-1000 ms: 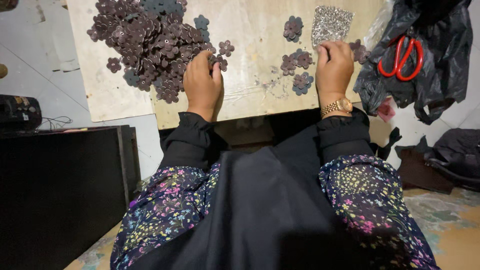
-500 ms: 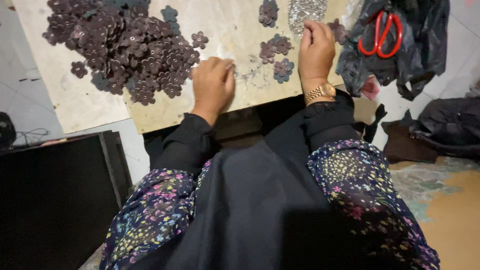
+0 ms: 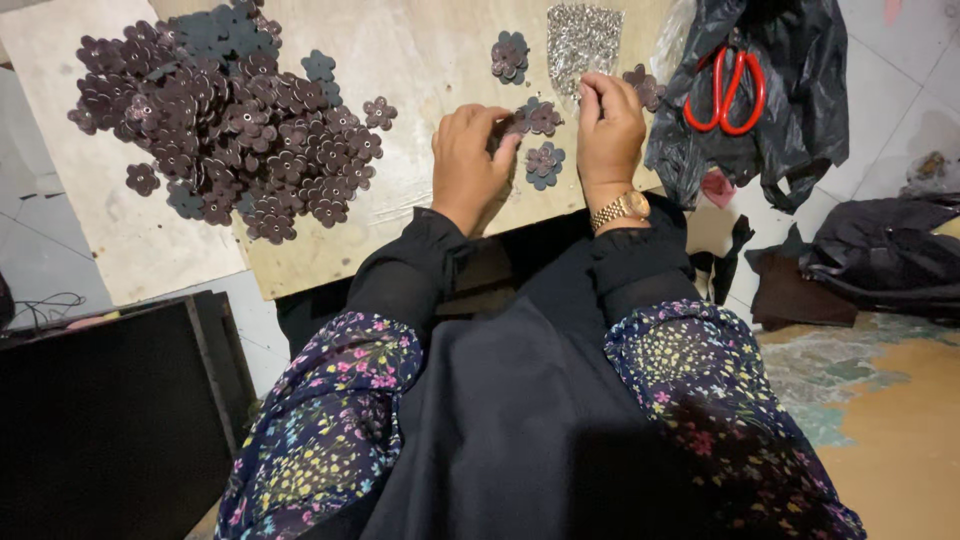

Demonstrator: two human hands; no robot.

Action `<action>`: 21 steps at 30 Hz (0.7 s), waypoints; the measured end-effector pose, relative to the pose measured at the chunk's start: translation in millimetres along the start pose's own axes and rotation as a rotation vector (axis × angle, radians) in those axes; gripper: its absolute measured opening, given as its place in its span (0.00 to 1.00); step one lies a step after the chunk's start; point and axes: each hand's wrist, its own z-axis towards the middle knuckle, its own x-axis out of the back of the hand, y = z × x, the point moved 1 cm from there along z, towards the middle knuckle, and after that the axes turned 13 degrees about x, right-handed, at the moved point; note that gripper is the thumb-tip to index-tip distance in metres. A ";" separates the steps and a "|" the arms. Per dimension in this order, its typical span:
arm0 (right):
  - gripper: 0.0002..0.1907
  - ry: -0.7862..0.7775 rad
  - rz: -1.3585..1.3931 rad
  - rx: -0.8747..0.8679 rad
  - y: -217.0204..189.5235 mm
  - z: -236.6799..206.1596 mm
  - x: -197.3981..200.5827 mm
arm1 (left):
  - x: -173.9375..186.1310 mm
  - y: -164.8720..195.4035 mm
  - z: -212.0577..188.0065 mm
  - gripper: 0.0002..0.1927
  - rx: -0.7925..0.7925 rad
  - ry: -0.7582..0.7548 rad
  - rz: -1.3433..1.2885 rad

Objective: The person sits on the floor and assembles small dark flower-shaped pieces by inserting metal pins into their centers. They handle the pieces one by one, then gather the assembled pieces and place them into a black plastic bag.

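Observation:
On a pale wooden board (image 3: 420, 70) lies a big heap of dark brown flower-shaped pieces (image 3: 230, 120). My left hand (image 3: 468, 165) has its fingertips closed on one flower piece (image 3: 540, 117) near the board's front edge. My right hand (image 3: 610, 125), with a gold wristwatch, is pinched shut just below a small pile of tiny silver bits (image 3: 583, 40); what it pinches is hidden. Another flower piece (image 3: 545, 162) lies between the two hands.
More small flower stacks (image 3: 510, 55) sit further back, and one (image 3: 645, 85) lies beside my right hand. Red-handled scissors (image 3: 725, 90) rest on a black plastic bag (image 3: 790, 130) at the right. A dark cabinet (image 3: 110, 420) stands at the lower left, dark cloth (image 3: 880, 260) on the floor.
My left hand has moved right, away from the big heap, to the small flower pieces near my right hand. My right hand stays by the silver pile, fingers now pinched.

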 end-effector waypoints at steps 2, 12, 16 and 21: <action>0.04 0.000 0.004 -0.001 1.5 -1.6 0.7 | -1.0 -7.6 -1.2 0.09 0.021 -0.003 -0.080; 0.10 -0.117 -0.172 0.088 5.8 -4.6 0.6 | -9.5 -59.4 -21.5 0.12 0.519 -0.316 -1.341; 0.08 -0.166 -0.198 0.070 5.2 -4.8 -3.4 | -2.7 -73.4 -30.5 0.11 0.738 -0.529 -1.189; 0.03 -0.132 -0.152 0.048 4.4 -3.7 -4.9 | -2.7 -72.6 -26.8 0.12 0.710 -0.567 -1.162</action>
